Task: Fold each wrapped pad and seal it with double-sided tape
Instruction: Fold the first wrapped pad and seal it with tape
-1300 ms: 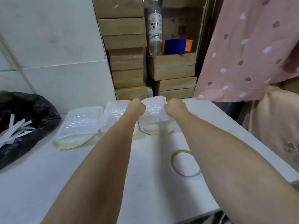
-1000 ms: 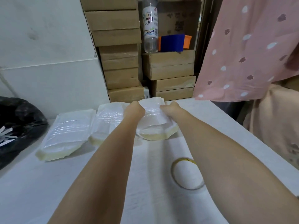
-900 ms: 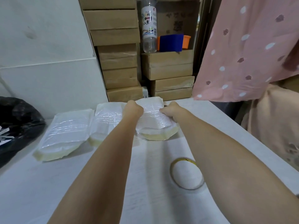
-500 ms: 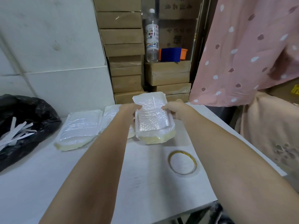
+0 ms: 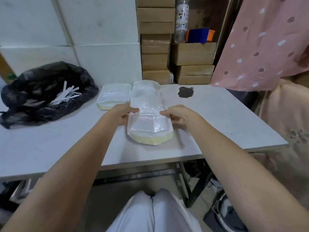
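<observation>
A stack of plastic-wrapped white pads (image 5: 148, 121) with a yellowish underside lies in the middle of the white table (image 5: 225, 124). My left hand (image 5: 121, 113) grips its left edge and my right hand (image 5: 179, 114) grips its right edge, thumbs on top. Two more wrapped pad stacks sit behind it, one at the back left (image 5: 114, 96) and one directly behind (image 5: 145, 88). No tape roll is visible.
A black plastic bag (image 5: 41, 91) holding white paper strips lies at the table's left. A dark stain (image 5: 185, 92) marks the back right. Cardboard boxes (image 5: 192, 54), a bottle (image 5: 181, 19) and a pink spotted cloth (image 5: 264, 44) stand behind. My knees (image 5: 153, 213) show below the front edge.
Both hands drew the right-hand pad stack from the back row toward me to the table's middle. The view tilted down. The tape ring seen earlier is out of sight.
</observation>
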The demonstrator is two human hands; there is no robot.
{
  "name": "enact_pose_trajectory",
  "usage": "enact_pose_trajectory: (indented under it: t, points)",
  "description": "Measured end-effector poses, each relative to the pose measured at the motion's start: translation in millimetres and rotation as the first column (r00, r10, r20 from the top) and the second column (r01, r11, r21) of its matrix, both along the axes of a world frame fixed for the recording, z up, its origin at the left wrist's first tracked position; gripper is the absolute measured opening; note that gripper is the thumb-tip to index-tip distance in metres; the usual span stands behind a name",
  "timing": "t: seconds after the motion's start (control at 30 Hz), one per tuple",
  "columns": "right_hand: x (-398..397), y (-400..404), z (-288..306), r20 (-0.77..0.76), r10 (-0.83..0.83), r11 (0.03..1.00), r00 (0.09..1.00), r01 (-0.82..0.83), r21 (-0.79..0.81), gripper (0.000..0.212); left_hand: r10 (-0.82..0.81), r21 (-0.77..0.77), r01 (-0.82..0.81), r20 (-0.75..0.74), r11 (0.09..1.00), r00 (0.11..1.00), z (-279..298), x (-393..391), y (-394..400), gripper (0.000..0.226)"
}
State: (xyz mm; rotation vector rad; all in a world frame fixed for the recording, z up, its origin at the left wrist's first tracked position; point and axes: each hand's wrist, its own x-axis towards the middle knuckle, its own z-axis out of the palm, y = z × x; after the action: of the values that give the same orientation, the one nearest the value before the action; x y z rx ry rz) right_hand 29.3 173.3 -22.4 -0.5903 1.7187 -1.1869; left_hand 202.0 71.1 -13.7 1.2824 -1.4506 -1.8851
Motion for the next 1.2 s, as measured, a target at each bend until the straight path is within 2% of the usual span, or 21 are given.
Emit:
enact_pose_trajectory:
  t: [0.07, 0.17, 0.23, 0.27, 0.33, 0.4, 0.47, 0.53, 0.6, 0.67, 0.73, 0.8, 0.87, 0.93, 0.97, 1.1, 1.2]
  points:
    - [14.3, 5.1, -6.1, -0.023, 0.014, 1.0, 1.0, -0.014, 0.007, 0.033, -0.03, -0.012, 0.03, -0.016, 0.999, 0.999, -7.6, 16.2, 11.6, 0.036]
    - [31.8, 12.7, -11.3, -0.063, 0.0, 1.0, 0.998, -0.001, -0.015, 0.023, 0.025, -0.028, -0.025, -0.003, 0.999, 1.0, -21.9, 34.0, 17.6, 0.042]
    - [37.0, 15.9, -15.2, -0.076, -0.014, 0.999, 0.997, 0.01, -0.049, 0.032, 0.052, -0.057, -0.051, 0.017, 0.997, 0.999, -23.9, 40.9, 20.8, 0.041]
    - [38.9, 16.9, -17.2, -0.094, -0.009, 0.998, 0.996, 0.003, -0.059, 0.036, 0.062, -0.078, -0.06, 0.027, 0.995, 0.998, -24.0, 42.5, 22.1, 0.032]
    - [42.9, 16.9, -21.7, -0.189, 0.004, 0.998, 0.982, -0.014, -0.053, 0.038, 0.08, -0.13, -0.068, 0.087, 0.989, 0.993, -24.2, 44.8, 27.6, 0.015]
    - [44.1, 15.3, -28.8, -0.34, 0.004, 0.999, 0.94, -0.018, -0.037, 0.033, 0.111, -0.235, -0.074, 0.147, 0.969, 0.983, -26.1, 45.6, 33.5, 0.015]
    - [44.5, 17.0, -32.2, -0.466, 0.021, 0.998, 0.885, -0.044, -0.038, 0.029, 0.152, -0.363, -0.093, 0.137, 0.927, 0.979, -33.4, 44.7, 35.8, 0.016]
    - [43.1, 24.1, -32.4, -0.608, 0.055, 0.996, 0.792, -0.085, -0.02, 0.027, 0.176, -0.486, -0.08, 0.155, 0.87, 0.972, -40.1, 42.1, 36.6, 0.007]
    - [35.8, 32.2, -36.2, -0.775, 0.036, 0.991, 0.631, -0.12, -0.052, 0.027, 0.227, -0.625, 0.024, 0.319, 0.78, 0.92, -44.6, 47.3, 36.1, 0.037]
    - [25.0, 44.1, -38.6, -0.865, 0.014, 0.949, 0.502, -0.279, -0.147, 0.034, 0.267, -0.775, 0.166, 0.397, 0.609, 0.878, -48.1, 61.6, 32.1, 0.052]
    - [13.0, 53.3, -42.8, -0.915, 0.091, 0.861, 0.393, -0.493, -0.126, 0.05, 0.167, -0.85, 0.302, 0.404, 0.432, 0.899, -50.6, 79.4, 29.0, 0.057]
    - [9.6, 57.3, -46.1, -0.959, 0.139, 0.786, 0.245, -0.617, -0.043, 0.053, 0.006, -0.826, 0.443, 0.475, 0.35, 0.88, -55.9, 92.5, 29.4, 0.071]
    - [11.7, 55.1, -50.9, -0.977, 0.144, 0.741, 0.157, -0.671, 0.002, 0.053, -0.105, -0.793, 0.536, 0.53, 0.29, 0.841, -64.2, 96.9, 30.1, 0.068]
    - [17.8, 50.4, -56.9, -0.978, 0.131, 0.725, 0.16, -0.688, -0.015, 0.058, -0.162, -0.786, 0.553, 0.529, 0.276, 0.833, -70.5, 96.8, 31.4, 0.058]
    - [19.5, 48.7, -60.8, -0.975, 0.115, 0.728, 0.191, -0.684, -0.048, 0.055, -0.194, -0.778, 0.55, 0.515, 0.303, 0.835, -72.3, 96.7, 32.0, 0.055]
    - [21.2, 47.8, -72.6, -0.903, 0.064, 0.748, 0.425, -0.619, -0.239, 0.034, -0.379, -0.696, 0.532, 0.382, 0.482, 0.843, -73.3, 101.1, 33.6, 0.075]
    - [28.3, 51.1, -68.9, -0.823, 0.056, 0.773, 0.565, -0.546, -0.323, 0.024, -0.469, -0.698, 0.516, 0.284, 0.496, 0.836, -76.5, 104.5, 37.5, 0.061]
